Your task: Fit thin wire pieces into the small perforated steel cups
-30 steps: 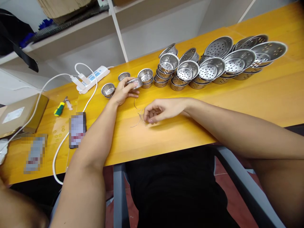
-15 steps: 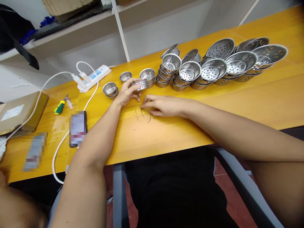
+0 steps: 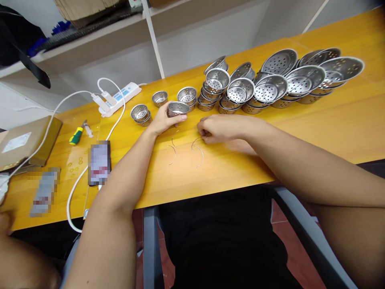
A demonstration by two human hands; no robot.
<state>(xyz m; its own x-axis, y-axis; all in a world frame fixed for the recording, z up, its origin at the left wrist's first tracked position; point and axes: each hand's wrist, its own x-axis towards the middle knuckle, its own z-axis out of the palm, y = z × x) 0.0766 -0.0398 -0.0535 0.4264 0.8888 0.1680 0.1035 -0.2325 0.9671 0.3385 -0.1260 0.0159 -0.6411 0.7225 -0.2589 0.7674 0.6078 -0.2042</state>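
Observation:
My left hand [image 3: 164,121] is closed around a small perforated metal cup [image 3: 178,109], its mouth tipped up toward me. To its right, my right hand [image 3: 213,127] is closed in a pinch on a thin curved wire [image 3: 194,142] that sticks out from the fingertips toward the left. Just below lies another curved wire [image 3: 202,154] on the yellow table. Two more curved wires, an upper one [image 3: 172,139] and a lower one [image 3: 175,154], rest on the wood below my left hand. Small perforated cups [image 3: 140,113] stand stacked left of that hand.
Stacks of larger perforated metal cups [image 3: 272,90] line the back right. A white power strip [image 3: 123,98] with cables, a green-yellow screwdriver [image 3: 76,136], a phone [image 3: 99,162] and a cardboard box [image 3: 27,140] lie to the left. Part of another person shows at lower left.
My right hand has moved right, drawing one curved wire away from the others. My left hand has turned the cup so that its opening shows more.

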